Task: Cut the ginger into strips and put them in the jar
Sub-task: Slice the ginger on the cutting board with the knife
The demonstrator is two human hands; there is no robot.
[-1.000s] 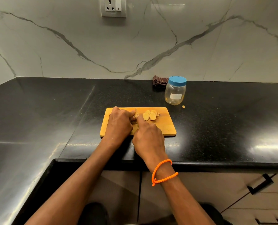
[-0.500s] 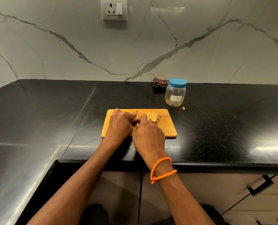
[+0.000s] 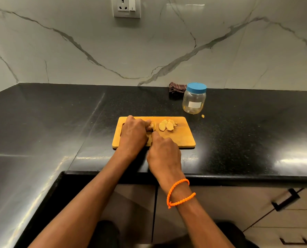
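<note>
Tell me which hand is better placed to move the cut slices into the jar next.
Right. The right hand sits nearer the ginger slices and the jar, both on its side. The left hand grips the uncut ginger. The blue lid is still on.

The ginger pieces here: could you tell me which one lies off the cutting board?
The small ginger scrap on the black counter, just right of the jar. The cut slices and the chunk under the left hand all sit on the board.
</note>
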